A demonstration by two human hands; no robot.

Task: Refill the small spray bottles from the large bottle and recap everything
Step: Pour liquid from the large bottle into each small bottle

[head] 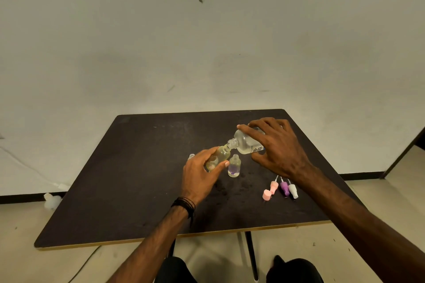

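Right hand (279,147) grips one large bottle (247,142), tipped into one of three small bottles (219,156), gripped by left hand (202,172); three sprayers (285,187) at 4 o'clock.

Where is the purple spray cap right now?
In the head view, the purple spray cap lies on the dark table, right of centre, between the pink spray cap and the white spray cap, just below the right hand.

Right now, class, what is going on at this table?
A person is pouring from the large bottle, tipped in the right hand, into a small bottle that the left hand holds tilted. Another small bottle stands uncapped beside it. Three spray tops and a pink cap lie on the table.
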